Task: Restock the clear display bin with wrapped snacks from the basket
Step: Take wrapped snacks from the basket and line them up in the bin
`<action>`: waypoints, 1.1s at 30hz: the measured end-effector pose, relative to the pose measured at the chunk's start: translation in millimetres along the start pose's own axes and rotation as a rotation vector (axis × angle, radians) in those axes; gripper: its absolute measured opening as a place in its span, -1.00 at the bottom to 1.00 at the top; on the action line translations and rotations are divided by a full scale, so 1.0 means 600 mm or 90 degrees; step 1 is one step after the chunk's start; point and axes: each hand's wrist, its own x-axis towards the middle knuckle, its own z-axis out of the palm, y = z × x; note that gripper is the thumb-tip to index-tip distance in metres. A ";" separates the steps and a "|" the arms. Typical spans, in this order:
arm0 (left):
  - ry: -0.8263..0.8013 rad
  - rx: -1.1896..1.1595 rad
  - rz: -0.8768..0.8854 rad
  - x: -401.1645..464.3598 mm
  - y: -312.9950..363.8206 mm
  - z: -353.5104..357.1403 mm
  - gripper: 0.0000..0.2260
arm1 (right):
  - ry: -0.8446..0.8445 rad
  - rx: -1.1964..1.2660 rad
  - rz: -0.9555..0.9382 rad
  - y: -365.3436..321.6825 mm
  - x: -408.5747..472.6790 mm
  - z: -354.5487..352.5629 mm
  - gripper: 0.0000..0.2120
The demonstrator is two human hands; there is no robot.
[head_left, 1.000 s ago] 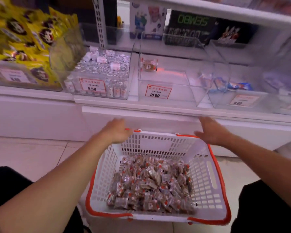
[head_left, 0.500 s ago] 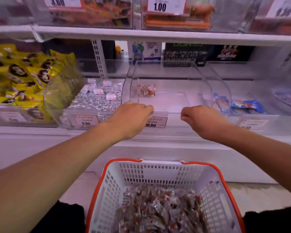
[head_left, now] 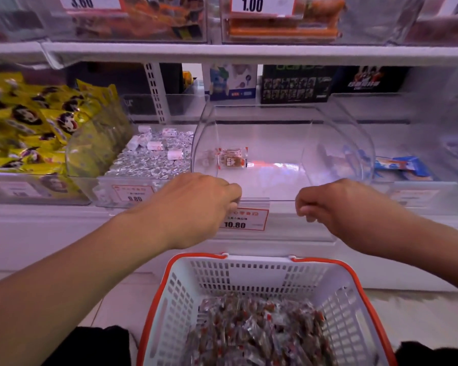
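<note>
A person's left hand [head_left: 196,204] and right hand [head_left: 336,207] grip the front lip of the clear display bin [head_left: 280,154] at mid-frame, fingers curled over its edge, either side of a 10.80 price tag [head_left: 245,219]. One wrapped snack [head_left: 232,161] lies alone inside the bin, toward its left wall. At the bottom centre, the white basket [head_left: 185,299] with an orange rim holds a heap of wrapped snacks [head_left: 257,331]. Silver-wrapped sweets [head_left: 151,157] fill the bin to the left, yellow packets [head_left: 37,122] crowd the upper left
</note>
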 end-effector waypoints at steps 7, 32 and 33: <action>0.041 0.054 0.030 -0.022 -0.005 -0.007 -0.71 | 0.009 0.000 0.005 -0.014 -0.017 0.007 -0.86; -0.617 -0.193 -0.364 -0.167 0.036 0.381 -0.35 | -0.543 0.178 0.175 -0.011 -0.118 0.444 -0.48; -0.633 -0.265 -0.408 -0.175 0.044 0.405 -0.28 | -0.533 0.246 0.228 -0.011 -0.125 0.470 -0.45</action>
